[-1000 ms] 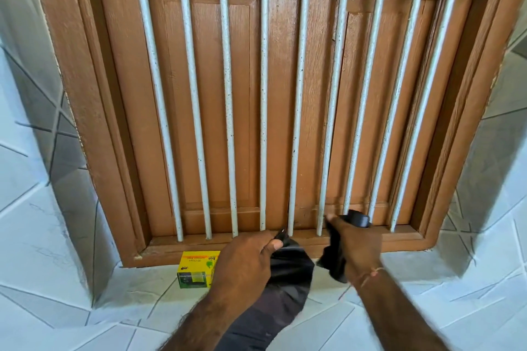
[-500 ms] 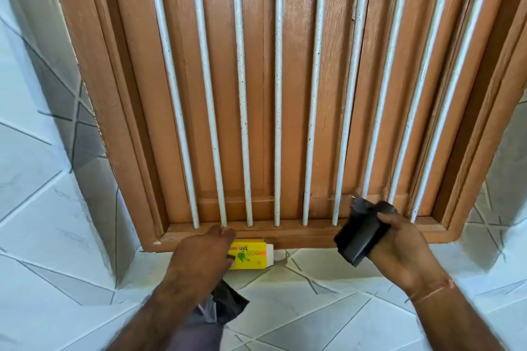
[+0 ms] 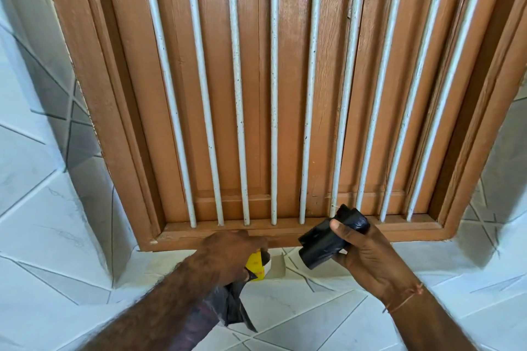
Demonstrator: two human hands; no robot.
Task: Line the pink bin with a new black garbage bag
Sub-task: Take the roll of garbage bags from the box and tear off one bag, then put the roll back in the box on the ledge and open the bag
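Observation:
My right hand (image 3: 368, 259) grips a black roll of garbage bags (image 3: 328, 239) just in front of the window sill. My left hand (image 3: 231, 253) is closed over a small yellow and white box (image 3: 256, 265) with an open flap, lying on the tiled ledge. A loose black garbage bag (image 3: 233, 308) hangs below my left wrist, pinned under that hand or arm; I cannot tell exactly how it is held. The pink bin is out of view.
A brown wooden shuttered window (image 3: 256, 94) with several white vertical bars (image 3: 273, 122) fills the view ahead. White marbled tiles (image 3: 313, 316) cover the ledge and the side walls.
My left hand has closed onto the yellow box. My right hand with the roll has moved down and left, nearer the box. The view has moved closer to the window.

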